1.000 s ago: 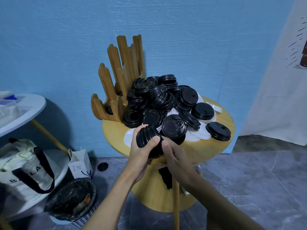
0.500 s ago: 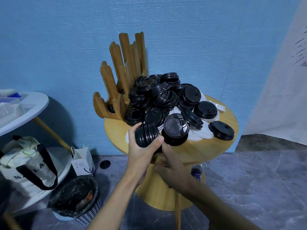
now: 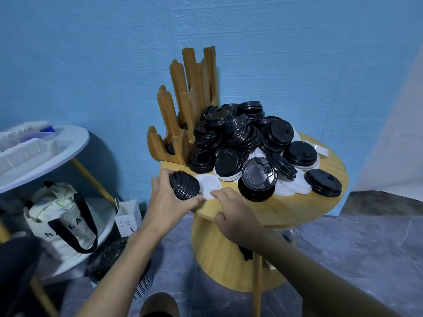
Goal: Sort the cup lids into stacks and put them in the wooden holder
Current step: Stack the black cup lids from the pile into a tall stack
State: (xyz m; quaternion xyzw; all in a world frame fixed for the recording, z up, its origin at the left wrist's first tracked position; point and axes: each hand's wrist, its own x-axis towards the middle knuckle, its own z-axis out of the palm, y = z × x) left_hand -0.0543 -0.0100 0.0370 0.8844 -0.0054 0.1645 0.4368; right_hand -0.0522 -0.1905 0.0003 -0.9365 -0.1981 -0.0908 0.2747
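Note:
My left hand [image 3: 168,202] grips a stack of black lids [image 3: 184,186] held on its side, at the near left edge of the round wooden table [image 3: 297,207]. My right hand [image 3: 231,208] rests at the table's front edge, fingertips touching a white lid [image 3: 209,184], holding nothing. A heap of black lids [image 3: 238,133] covers the table's back half, with white lids [image 3: 295,187] beneath. One upturned black lid [image 3: 258,173] lies on a short stack near the front. The wooden holder [image 3: 183,115] stands at the back left, its slots mostly hidden.
A single black lid stack [image 3: 322,183] sits at the table's right edge. Left of the table are a white side table [image 3: 68,152], a tote bag [image 3: 64,218], a small paper bag [image 3: 128,217] and a bin [image 3: 119,268] on the grey floor. The blue wall stands close behind.
My left hand has carried the black stack leftwards and toward the holder. My right hand has let go of the stack and moved up onto the table edge by the white lid.

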